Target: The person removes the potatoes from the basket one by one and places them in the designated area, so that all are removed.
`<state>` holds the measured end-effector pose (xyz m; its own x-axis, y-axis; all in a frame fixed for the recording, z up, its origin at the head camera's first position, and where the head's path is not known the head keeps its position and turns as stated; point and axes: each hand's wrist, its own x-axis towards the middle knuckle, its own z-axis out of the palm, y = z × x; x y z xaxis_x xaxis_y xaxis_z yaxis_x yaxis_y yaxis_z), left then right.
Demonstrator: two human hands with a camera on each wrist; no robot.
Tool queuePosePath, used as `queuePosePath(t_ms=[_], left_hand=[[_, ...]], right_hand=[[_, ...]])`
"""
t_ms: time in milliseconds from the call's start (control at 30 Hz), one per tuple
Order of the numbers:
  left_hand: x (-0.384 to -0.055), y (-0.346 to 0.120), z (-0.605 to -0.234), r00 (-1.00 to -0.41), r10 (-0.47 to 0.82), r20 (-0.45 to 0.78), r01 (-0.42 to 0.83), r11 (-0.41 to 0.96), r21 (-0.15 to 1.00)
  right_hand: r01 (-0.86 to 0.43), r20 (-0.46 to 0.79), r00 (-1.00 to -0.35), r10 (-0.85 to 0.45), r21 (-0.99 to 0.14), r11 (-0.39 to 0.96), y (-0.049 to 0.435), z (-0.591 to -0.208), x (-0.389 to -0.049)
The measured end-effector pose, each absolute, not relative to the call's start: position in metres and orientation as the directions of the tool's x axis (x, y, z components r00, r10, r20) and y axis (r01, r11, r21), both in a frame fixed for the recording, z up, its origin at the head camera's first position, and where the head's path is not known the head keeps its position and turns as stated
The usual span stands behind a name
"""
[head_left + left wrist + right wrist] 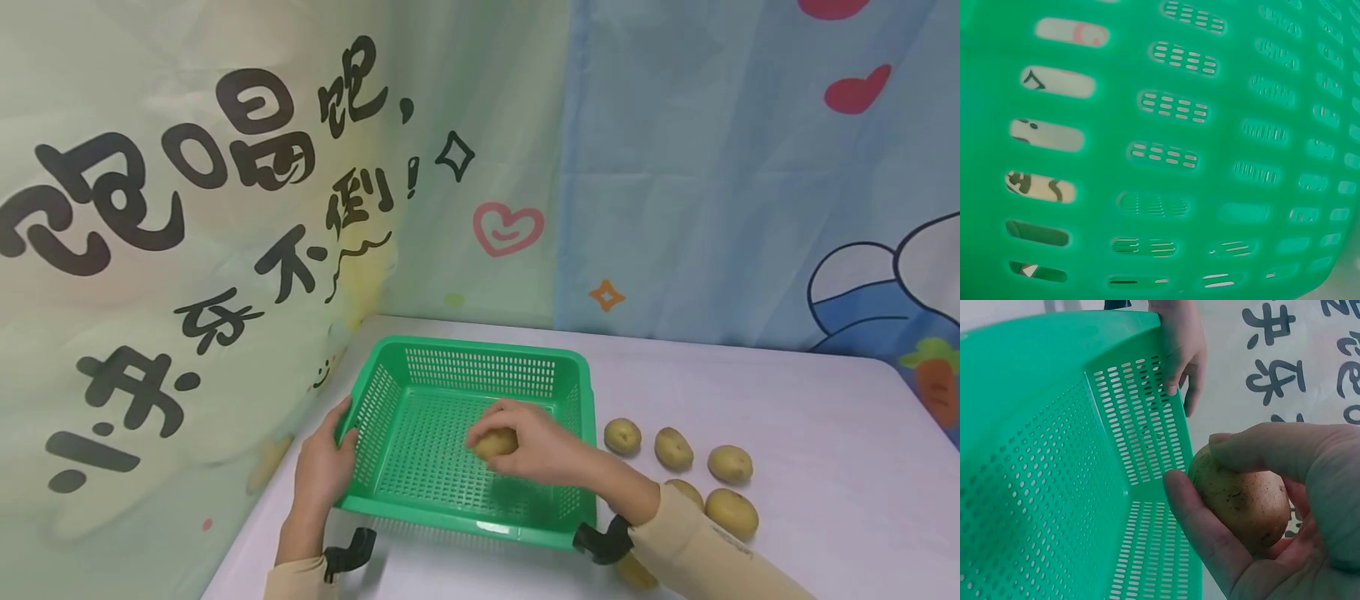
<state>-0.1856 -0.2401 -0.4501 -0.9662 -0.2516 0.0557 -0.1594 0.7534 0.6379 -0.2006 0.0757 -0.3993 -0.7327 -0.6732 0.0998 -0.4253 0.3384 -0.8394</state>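
Note:
A green plastic basket point(427, 454) with slotted walls sits on the table. My left hand point(324, 468) grips its left rim, thumb on the inner side and fingers outside. Over the basket floor, my right hand point(536, 443) holds a potato point(495, 444) between thumb and fingers. Up close in the right wrist view, the potato point(1241, 500) is yellow-brown with dark specks, and the left hand point(1180, 350) shows at the basket's edge. The left wrist view is filled by the slotted green wall point(1100, 181); the left hand is hidden there.
Right of the basket, several loose potatoes point(673, 448) lie on the white table point(825, 467). Another potato point(637, 573) shows partly beneath the right forearm. Printed curtains point(480, 150) hang along the left and back of the table.

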Motion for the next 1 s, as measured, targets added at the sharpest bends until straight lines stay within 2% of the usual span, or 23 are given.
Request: queuePosePath(t_ms=[433,800,1000], left_hand=[[-0.185,-0.24,-0.447,-0.967,-0.248,0.053,-0.162,0.764,0.625],[-0.184,-0.24,-0.447,-0.968,-0.246,0.052,-0.161,0.765,0.623],[-0.185,-0.239,-0.447,-0.966,-0.252,0.052,-0.165,0.761,0.627]], right_hand=[[-0.344,0.129,-0.814,-0.566,-0.893,0.291,0.107,-0.403,-0.188],[-0.288,0.128,-0.842,-0.525,-0.928,0.235,0.12,-0.417,-0.168],[-0.24,0.095,-0.879,-0.466,-0.935,0.261,0.13,-0.421,-0.154]])
